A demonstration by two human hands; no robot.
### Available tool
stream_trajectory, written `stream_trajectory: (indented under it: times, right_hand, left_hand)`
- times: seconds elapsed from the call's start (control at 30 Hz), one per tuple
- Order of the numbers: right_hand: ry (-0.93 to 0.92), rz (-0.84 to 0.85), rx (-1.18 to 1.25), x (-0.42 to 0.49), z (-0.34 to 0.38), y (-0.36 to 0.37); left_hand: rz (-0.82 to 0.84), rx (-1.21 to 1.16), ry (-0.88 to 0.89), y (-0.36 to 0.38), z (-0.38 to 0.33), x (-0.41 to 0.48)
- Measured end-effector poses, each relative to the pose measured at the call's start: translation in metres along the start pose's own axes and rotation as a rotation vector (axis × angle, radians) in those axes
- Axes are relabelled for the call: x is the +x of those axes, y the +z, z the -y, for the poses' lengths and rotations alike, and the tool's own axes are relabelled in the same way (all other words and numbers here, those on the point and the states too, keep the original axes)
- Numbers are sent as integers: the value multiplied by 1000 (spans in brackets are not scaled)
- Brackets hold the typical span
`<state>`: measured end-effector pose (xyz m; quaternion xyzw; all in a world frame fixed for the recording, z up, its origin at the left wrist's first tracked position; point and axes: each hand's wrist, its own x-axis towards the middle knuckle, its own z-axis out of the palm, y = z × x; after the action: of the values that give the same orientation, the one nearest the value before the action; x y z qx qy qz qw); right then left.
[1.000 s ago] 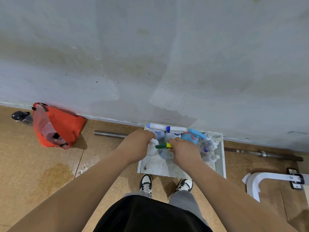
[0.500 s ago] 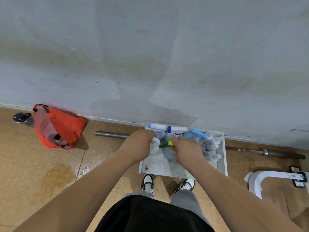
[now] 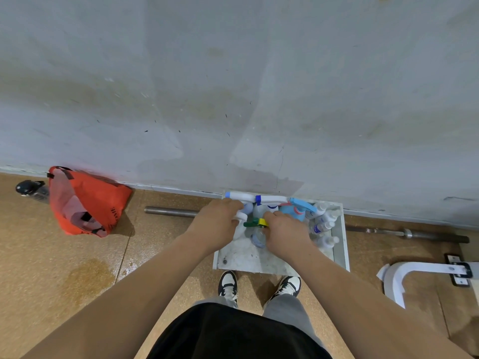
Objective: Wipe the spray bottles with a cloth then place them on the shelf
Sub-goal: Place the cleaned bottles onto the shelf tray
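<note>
Several spray bottles stand packed together along the far and right edges of a white tray, which lies on the brown floor against a grey wall. Both hands reach down into the cluster. The left hand is curled round a white-capped bottle near the tray's far left corner, its fingers mostly hidden behind the knuckles. The right hand is curled at the neck of a clear bottle with a green and yellow trigger head, just beside the left hand and near the middle of the tray. Behind them, white sprayers with blue nozzles line the far edge, and small white bottles fill the right edge. Two black and white shoes stand at the tray's near edge. Well to the left an orange bag leans on the wall, and a metal bar lies along the wall's foot.
</note>
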<state>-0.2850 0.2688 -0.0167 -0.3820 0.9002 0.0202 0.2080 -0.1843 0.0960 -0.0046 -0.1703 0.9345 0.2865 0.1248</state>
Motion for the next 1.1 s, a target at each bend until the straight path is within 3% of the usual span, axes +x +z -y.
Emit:
stream_trajectory:
  times: [0.17, 0.33, 0.47, 0.53, 0.6, 0.67, 0.73, 0.93, 1.1]
  right_hand:
    - [26, 19, 32, -2, -2, -3]
    - [8, 15, 111, -7, -17, -10]
    - [16, -100, 249, -22, -37, -8]
    - [49, -260, 353, -34, -49, -2]
    - [205, -304, 461, -45, -63, -1]
    - [386, -185, 558, -51, -79, 5]
    - [432, -39, 664, -53, -91, 12]
    - [352, 46, 871, -53, -100, 13]
    - [47, 53, 583, -58, -103, 8]
  left_hand:
    - [-15, 10, 59, -7, -3, -4]
    - [-134, 14, 183, -9, -22, -8]
    - [-149, 62, 356, 4, -47, -2]
    - [-75, 124, 385, 12, -58, 1]
    - [-35, 215, 363, 19, -63, 4]
    - [-17, 232, 321, 25, -64, 5]
    - [-7, 222, 287, 30, -65, 5]
    - [-156, 171, 270, 45, -85, 3]
    - [-311, 95, 203, 52, -102, -5]
